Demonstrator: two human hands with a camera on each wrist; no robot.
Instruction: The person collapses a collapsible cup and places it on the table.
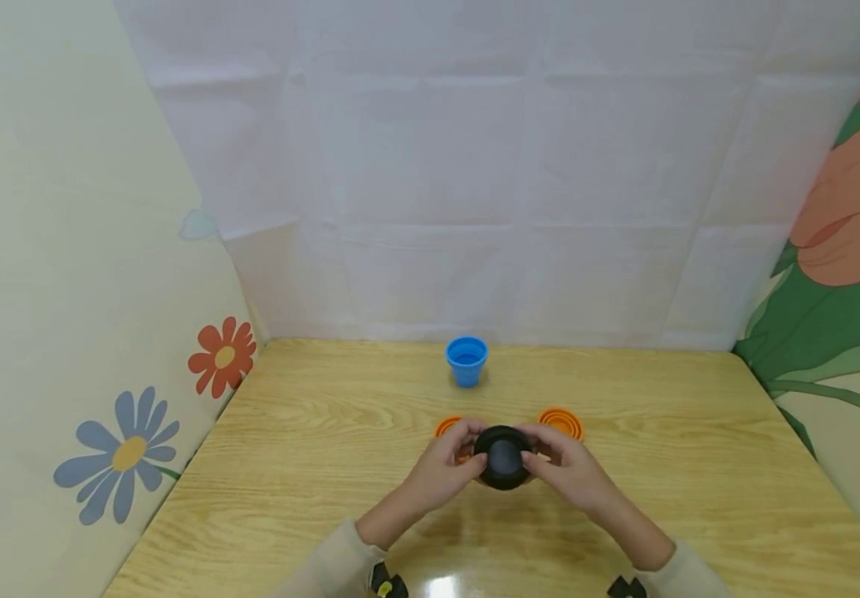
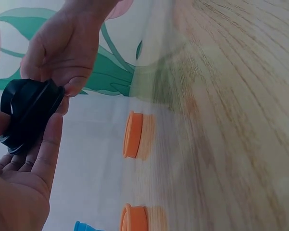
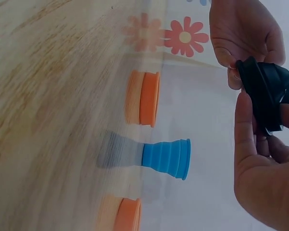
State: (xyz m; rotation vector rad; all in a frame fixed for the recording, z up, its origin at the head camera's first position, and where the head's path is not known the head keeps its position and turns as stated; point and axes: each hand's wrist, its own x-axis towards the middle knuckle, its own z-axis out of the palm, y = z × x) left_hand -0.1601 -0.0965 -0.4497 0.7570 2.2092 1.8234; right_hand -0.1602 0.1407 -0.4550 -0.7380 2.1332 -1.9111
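A black collapsible cup [image 1: 505,458], partly folded and ringed, is held above the table between both hands. My left hand [image 1: 441,469] pinches its left side, thumb on the near face and fingers behind. On the other side my right hand [image 1: 574,472] grips it the same way. In the left wrist view the cup [image 2: 31,113] is tilted, its rim facing away from the left thumb. The right wrist view shows the cup's stepped side [image 3: 263,96], with fingertips of both hands along the rim. Its inside is hidden.
Upright at the back stands a blue collapsible cup [image 1: 466,364]. Two flattened orange collapsible cups lie on the wooden table [image 1: 310,465]: one [image 1: 448,425] partly behind my left hand, the other [image 1: 562,423] beyond my right. White cloth [image 1: 415,166] hangs along the back edge.
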